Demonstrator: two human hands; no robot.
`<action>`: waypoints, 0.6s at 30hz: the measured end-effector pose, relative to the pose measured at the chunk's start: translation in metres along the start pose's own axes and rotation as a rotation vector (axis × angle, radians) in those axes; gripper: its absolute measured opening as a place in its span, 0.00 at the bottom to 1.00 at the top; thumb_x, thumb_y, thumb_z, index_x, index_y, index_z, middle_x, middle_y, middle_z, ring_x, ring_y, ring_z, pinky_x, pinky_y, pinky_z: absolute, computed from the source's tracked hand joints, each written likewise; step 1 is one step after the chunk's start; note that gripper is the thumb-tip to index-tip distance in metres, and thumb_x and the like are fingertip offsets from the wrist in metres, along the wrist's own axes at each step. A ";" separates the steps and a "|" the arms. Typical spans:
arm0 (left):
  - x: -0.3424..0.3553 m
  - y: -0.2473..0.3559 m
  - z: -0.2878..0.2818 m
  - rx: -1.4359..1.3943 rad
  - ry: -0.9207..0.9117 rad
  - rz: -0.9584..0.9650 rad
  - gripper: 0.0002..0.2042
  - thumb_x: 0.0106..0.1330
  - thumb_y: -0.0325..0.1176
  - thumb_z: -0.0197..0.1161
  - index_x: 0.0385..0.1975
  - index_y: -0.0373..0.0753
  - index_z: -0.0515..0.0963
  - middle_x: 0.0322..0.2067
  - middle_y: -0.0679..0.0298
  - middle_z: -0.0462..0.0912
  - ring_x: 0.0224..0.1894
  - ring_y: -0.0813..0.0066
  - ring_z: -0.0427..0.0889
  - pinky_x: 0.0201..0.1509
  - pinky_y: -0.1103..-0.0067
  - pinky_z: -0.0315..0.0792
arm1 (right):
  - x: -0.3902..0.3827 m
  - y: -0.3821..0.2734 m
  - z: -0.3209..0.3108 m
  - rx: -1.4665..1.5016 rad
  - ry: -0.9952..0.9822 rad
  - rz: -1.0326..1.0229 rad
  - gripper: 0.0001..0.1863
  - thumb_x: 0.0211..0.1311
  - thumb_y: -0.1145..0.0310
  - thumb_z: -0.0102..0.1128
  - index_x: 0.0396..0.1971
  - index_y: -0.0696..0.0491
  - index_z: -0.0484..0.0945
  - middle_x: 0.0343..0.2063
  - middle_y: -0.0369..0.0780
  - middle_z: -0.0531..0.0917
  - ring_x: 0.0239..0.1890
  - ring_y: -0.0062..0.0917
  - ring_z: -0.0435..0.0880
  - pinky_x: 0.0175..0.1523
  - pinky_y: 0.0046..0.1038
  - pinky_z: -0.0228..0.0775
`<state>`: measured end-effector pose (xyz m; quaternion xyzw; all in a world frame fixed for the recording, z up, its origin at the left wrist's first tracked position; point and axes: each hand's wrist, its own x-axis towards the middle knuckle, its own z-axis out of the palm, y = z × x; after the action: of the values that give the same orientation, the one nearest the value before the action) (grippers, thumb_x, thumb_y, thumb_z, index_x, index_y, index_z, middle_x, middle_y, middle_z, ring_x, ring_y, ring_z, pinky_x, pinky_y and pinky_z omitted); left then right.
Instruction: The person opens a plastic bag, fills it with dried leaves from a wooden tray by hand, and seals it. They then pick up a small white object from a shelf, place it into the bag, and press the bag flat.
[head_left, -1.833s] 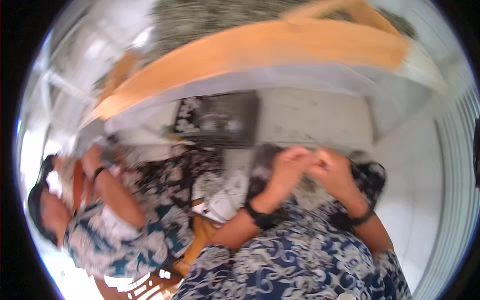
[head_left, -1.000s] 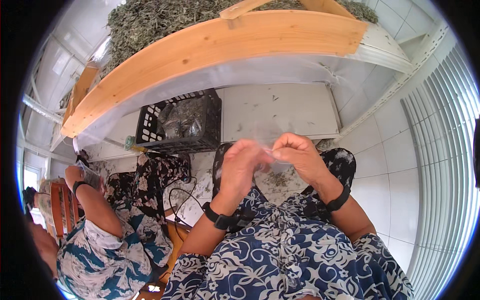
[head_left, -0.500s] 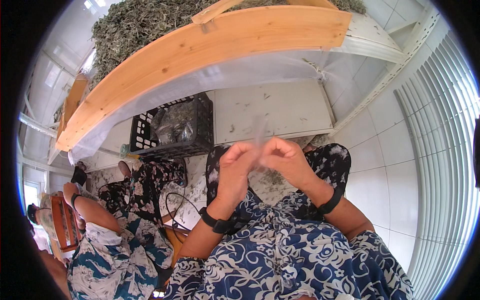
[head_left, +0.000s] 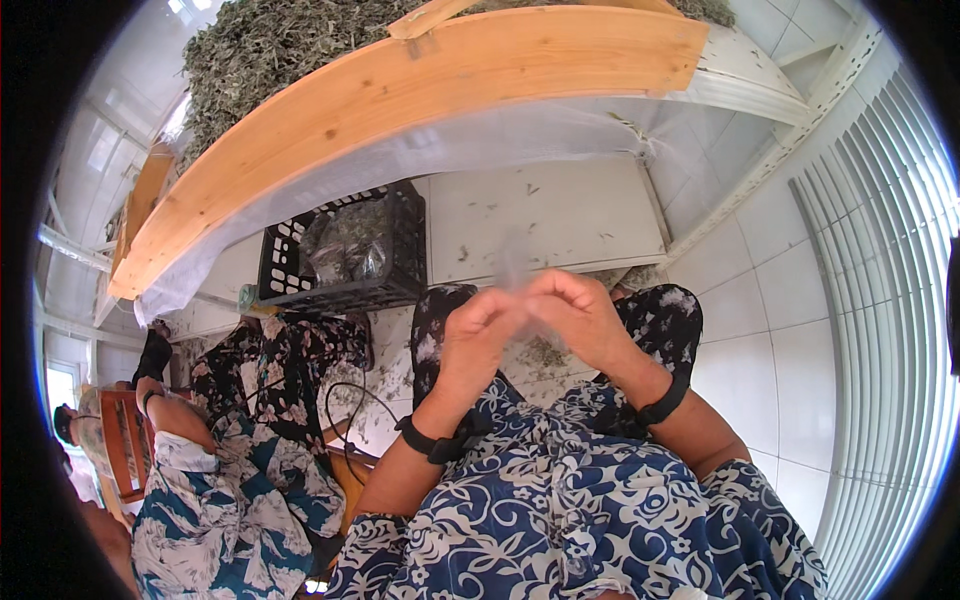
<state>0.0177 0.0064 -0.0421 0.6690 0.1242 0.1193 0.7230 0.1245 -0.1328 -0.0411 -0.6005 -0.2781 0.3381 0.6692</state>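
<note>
Both my hands meet in front of my knees, fingers closed on a thin clear plastic bag [head_left: 512, 258], which is blurred. My left hand [head_left: 478, 338] pinches it from the left, and my right hand [head_left: 582, 315] pinches it from the right, thumbs close together. Behind them, a black plastic crate [head_left: 395, 292] holds clear bags of dried leaves [head_left: 342, 243] on a white board [head_left: 545, 205].
A wooden rail [head_left: 450, 55] edges a raised heap of dried leaves [head_left: 255, 55]. A co-worker in a teal floral top [head_left: 225, 520] sits to my left, near a wooden chair [head_left: 120, 445]. A black cable [head_left: 340, 420] lies beside me; white slats [head_left: 860, 300] stand right.
My hands stay together at the clear bag, shifting only slightly. The co-worker's arm at the left has moved lower. Over the earlier frames, the view has tilted and become sharper.
</note>
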 end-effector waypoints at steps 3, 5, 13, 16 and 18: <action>0.004 -0.006 -0.005 0.006 -0.001 0.004 0.03 0.66 0.27 0.61 0.32 0.34 0.77 0.30 0.70 0.79 0.35 0.83 0.75 0.44 0.83 0.70 | 0.001 0.006 -0.004 -0.050 0.034 -0.025 0.07 0.64 0.69 0.57 0.31 0.57 0.76 0.27 0.30 0.78 0.32 0.11 0.73 0.38 0.18 0.67; 0.003 -0.004 -0.006 -0.083 0.020 -0.022 0.03 0.66 0.27 0.60 0.32 0.35 0.76 0.30 0.67 0.80 0.35 0.79 0.78 0.45 0.80 0.72 | 0.004 0.008 -0.008 -0.044 0.059 -0.055 0.07 0.64 0.69 0.56 0.31 0.57 0.76 0.27 0.30 0.79 0.32 0.11 0.74 0.38 0.18 0.67; 0.007 -0.007 -0.012 -0.243 0.264 -0.168 0.06 0.66 0.30 0.60 0.39 0.37 0.73 0.38 0.60 0.81 0.35 0.72 0.82 0.42 0.78 0.76 | 0.009 0.007 0.000 -0.144 0.147 -0.096 0.06 0.64 0.70 0.54 0.31 0.57 0.75 0.24 0.36 0.79 0.29 0.16 0.75 0.35 0.23 0.68; 0.005 -0.008 -0.006 0.340 0.325 0.108 0.15 0.63 0.32 0.64 0.45 0.34 0.70 0.33 0.62 0.79 0.33 0.80 0.77 0.38 0.82 0.73 | 0.006 0.000 0.014 -0.383 0.113 -0.206 0.04 0.62 0.72 0.54 0.32 0.57 0.74 0.21 0.40 0.77 0.26 0.18 0.75 0.32 0.25 0.68; 0.009 -0.016 -0.010 0.505 0.311 0.154 0.12 0.62 0.29 0.63 0.43 0.34 0.71 0.25 0.64 0.78 0.27 0.81 0.77 0.31 0.80 0.73 | 0.004 0.000 0.021 -0.515 0.138 -0.260 0.04 0.61 0.73 0.56 0.31 0.58 0.73 0.20 0.41 0.76 0.24 0.21 0.74 0.31 0.27 0.68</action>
<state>0.0231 0.0175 -0.0585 0.8088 0.2078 0.2402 0.4950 0.1101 -0.1169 -0.0388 -0.7315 -0.3832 0.1263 0.5497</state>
